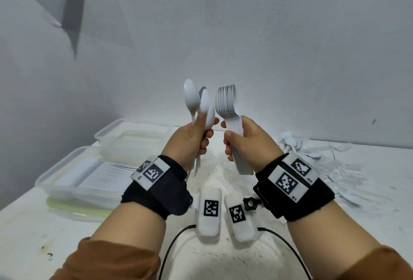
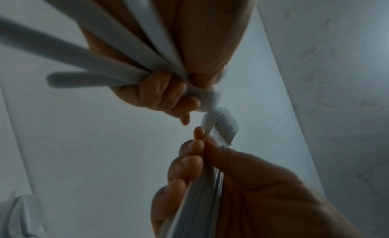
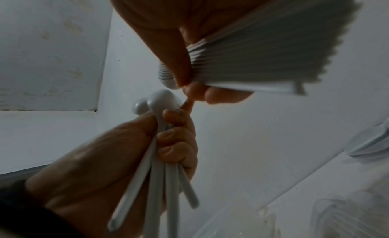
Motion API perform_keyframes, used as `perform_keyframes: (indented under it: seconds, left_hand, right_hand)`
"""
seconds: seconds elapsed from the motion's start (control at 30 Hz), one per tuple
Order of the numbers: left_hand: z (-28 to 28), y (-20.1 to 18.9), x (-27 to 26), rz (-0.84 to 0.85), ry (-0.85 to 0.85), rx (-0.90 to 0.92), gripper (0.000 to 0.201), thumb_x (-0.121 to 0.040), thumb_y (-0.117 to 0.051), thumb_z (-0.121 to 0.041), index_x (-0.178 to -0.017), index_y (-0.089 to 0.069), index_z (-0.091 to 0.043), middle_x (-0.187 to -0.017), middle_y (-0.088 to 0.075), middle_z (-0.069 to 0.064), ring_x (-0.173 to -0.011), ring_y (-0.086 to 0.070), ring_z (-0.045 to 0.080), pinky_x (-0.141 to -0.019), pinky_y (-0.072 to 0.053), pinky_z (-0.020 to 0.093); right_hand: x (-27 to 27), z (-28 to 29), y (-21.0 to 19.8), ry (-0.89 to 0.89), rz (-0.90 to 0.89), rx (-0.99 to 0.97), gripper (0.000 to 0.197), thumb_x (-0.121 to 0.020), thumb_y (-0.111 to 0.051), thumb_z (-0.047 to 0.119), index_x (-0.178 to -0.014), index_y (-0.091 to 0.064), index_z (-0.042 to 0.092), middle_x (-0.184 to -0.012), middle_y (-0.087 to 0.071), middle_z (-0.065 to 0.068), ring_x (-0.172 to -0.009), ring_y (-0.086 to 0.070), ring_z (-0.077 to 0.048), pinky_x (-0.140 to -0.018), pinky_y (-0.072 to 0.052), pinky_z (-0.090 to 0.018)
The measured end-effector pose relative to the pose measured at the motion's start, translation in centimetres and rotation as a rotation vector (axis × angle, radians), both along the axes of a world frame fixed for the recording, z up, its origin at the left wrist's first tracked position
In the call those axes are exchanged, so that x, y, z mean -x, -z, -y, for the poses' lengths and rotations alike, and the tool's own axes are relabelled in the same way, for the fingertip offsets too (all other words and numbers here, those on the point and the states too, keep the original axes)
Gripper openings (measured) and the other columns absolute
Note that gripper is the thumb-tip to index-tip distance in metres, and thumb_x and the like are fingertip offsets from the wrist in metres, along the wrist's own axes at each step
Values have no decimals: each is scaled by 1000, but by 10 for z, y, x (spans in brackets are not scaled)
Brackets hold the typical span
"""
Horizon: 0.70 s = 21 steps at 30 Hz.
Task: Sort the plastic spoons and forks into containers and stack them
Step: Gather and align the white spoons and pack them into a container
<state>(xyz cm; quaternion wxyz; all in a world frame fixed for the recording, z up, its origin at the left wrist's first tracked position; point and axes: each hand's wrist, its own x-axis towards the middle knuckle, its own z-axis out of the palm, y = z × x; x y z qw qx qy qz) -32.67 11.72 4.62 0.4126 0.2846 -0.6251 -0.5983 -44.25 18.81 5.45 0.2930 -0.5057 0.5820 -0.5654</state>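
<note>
Spoons splay loosely in the left hand (image 1: 192, 141), its grip curled round their handles, so nest each bowl-to-bowl into the neat stack (image 1: 228, 105) the right hand (image 1: 248, 143) clasps.

Plain grey-white wall (image 1: 245, 34) behind a scuffed white table (image 1: 33, 224), dim light.

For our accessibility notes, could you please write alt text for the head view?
Two raised hands hold white plastic spoons: the left hand grips a few loose spoons, the right hand a neatly nested stack. Clear containers sit left on the white table.
</note>
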Motion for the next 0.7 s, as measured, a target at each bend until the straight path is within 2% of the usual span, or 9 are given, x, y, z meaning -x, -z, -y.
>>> perform_keyframes:
  seconds: [0.07, 0.13, 0.23, 0.3, 0.4, 0.5, 0.6, 0.7]
  left_hand:
    - [1, 2, 1, 30, -26, 21, 43, -97, -39, -41, -105, -61, -5, -65, -45, -6, -54, -37, 7, -54, -33, 19]
    - [2, 3, 2, 55, -61, 34, 38, -98, -41, -34, -108, -59, -2, -68, -45, -3, -58, -39, 9, -60, -36, 22]
    - [6, 6, 4, 126, -157, 70, 26, -98, -41, -29, -88, -57, -12, -70, -48, -2, -62, -43, 14, -69, -40, 30]
    - [10, 7, 4, 158, -219, 102, 26, -98, -40, -29, -78, -53, -17, -69, -50, 0, -63, -44, 17, -73, -40, 36]
    - [13, 7, 6, 205, -262, 151, 29, -99, -36, -30, -79, -54, -18, -76, -57, 6, -63, -47, 18, -72, -41, 35]
    - [11, 4, 7, 191, -259, 168, 28, -99, -37, -31, -92, -57, -14, -81, -63, 1, -67, -52, 15, -67, -43, 31]
    - [6, 1, 6, 164, -237, 198, 26, -100, -36, -33, -91, -56, -19, -78, -60, -5, -70, -55, 12, -65, -43, 28]
    - [-1, -1, 6, 70, -192, 135, 23, -100, -39, -27, -86, -55, -19, -75, -55, -3, -67, -51, 11, -65, -42, 24]
  right_hand:
    - [-1, -2, 0, -9, 11, 15, 18, -94, -46, 6, -92, -53, 23, -69, -52, -2, -57, -50, -17, -59, -46, -33]
    - [-3, -5, 0, -24, 27, 28, 18, -94, -46, 4, -92, -53, 21, -68, -51, -3, -56, -50, -17, -58, -45, -33]
    - [-4, -6, 0, -68, 51, 20, 20, -95, -45, 3, -91, -53, 21, -67, -51, -3, -54, -49, -16, -56, -44, -31]
    - [-4, -7, 0, -93, 35, 4, 21, -95, -46, 3, -90, -53, 22, -67, -51, -2, -54, -49, -15, -55, -44, -29]
    - [-4, -8, 2, -128, -17, -29, 20, -94, -47, 4, -90, -53, 23, -67, -52, 0, -54, -50, -14, -56, -45, -27]
    - [-4, -6, 4, -118, -74, -51, 18, -94, -46, 5, -91, -52, 22, -69, -52, 1, -56, -50, -15, -57, -44, -30]
    - [-2, -1, 7, -64, -105, -62, 16, -94, -46, 7, -94, -51, 22, -70, -52, 1, -56, -50, -15, -58, -43, -32]
    - [-1, 0, 7, -38, -98, -64, 20, -94, -46, 8, -87, -49, 27, -71, -52, 0, -56, -50, -15, -57, -43, -31]
